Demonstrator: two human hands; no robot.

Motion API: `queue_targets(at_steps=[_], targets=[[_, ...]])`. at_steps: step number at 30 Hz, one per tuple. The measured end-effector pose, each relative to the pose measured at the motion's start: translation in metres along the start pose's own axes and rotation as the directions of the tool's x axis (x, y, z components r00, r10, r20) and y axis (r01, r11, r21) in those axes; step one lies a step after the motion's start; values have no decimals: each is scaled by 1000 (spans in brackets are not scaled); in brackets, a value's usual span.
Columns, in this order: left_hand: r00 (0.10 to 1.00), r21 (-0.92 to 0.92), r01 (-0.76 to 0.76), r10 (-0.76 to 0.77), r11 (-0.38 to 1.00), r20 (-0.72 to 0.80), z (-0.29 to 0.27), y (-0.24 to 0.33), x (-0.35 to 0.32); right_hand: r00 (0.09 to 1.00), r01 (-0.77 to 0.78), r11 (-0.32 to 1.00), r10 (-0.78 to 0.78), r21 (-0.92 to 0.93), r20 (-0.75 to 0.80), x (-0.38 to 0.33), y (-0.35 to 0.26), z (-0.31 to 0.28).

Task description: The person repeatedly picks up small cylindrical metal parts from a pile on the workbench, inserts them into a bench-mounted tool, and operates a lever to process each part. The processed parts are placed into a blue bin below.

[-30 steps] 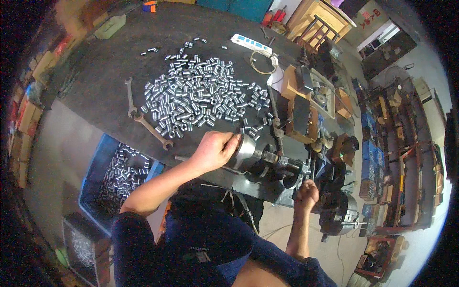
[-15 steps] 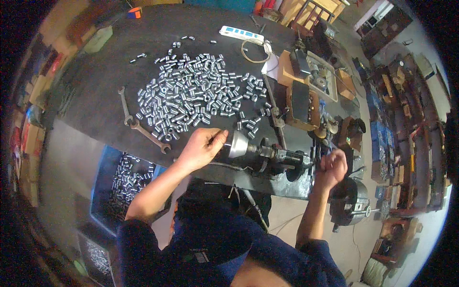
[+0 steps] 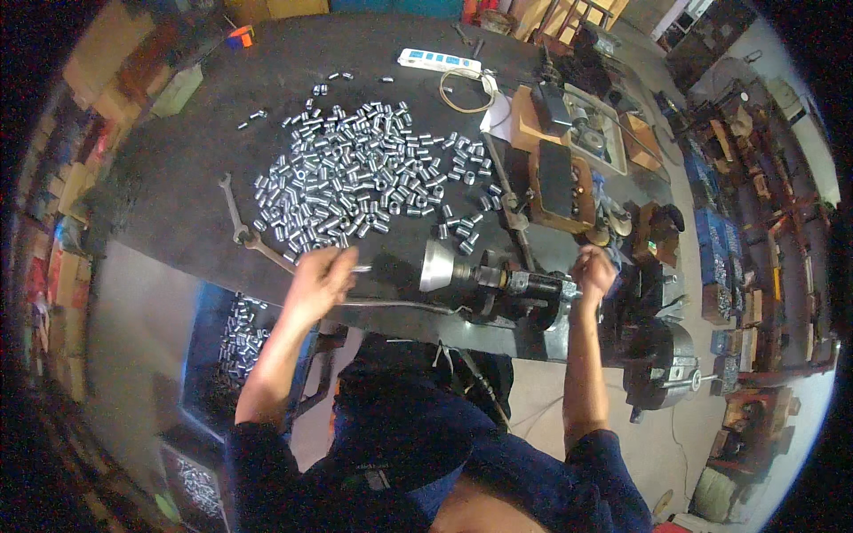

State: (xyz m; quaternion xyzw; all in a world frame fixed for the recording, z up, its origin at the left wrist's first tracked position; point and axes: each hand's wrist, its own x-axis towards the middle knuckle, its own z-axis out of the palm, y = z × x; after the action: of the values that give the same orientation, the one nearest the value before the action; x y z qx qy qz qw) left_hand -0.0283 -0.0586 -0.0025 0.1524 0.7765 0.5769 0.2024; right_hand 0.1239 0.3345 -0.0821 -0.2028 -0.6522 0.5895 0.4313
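Workbench [image 3: 178, 178] of dark metal was seen from above, a heap of small silver sleeves [image 3: 355, 178] spread across it. The left hand [image 3: 318, 280] was closed on one thin silver piece [image 3: 360, 267] at the near edge, just left of the cone-shaped chuck [image 3: 440, 266] of a small bench machine [image 3: 515, 289]. The right hand [image 3: 593, 271] was wrapped around the machine's far end; what it gripped could not be told. For a clean fit, the piece would best be kept level with the chuck's axis and fed straight. Two open-end wrenches [image 3: 242, 226] lay just beyond the left hand, near its path. A white power strip [image 3: 440, 60] lay well apart at the far edge, and a blue bin of sleeves [image 3: 235, 342] stood below the bench.
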Motion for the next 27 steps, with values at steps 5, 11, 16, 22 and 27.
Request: queue_targets(at_steps=[5, 11, 16, 22, 27], targets=[[927, 183, 283, -220, 941, -305, -74, -85, -46, 994, 64, 922, -26, 381, -105, -20, -94, 28], [910, 747, 389, -101, 539, -401, -154, -256, -126, 995, 100, 916, -85, 389, -55, -78, -113, 1], [942, 804, 299, -23, 514, -335, -134, -180, -95, 971, -192, 932, 225, 307, -75, -107, -69, -16], [931, 621, -226, 354, 750, -87, -12, -30, 3, 944, -256, 933, 297, 253, -141, -80, -17, -1], [790, 615, -579, 554, 535, 262, 85, -20, 77, 947, -234, 947, 273, 219, -171, -73, -14, 0]])
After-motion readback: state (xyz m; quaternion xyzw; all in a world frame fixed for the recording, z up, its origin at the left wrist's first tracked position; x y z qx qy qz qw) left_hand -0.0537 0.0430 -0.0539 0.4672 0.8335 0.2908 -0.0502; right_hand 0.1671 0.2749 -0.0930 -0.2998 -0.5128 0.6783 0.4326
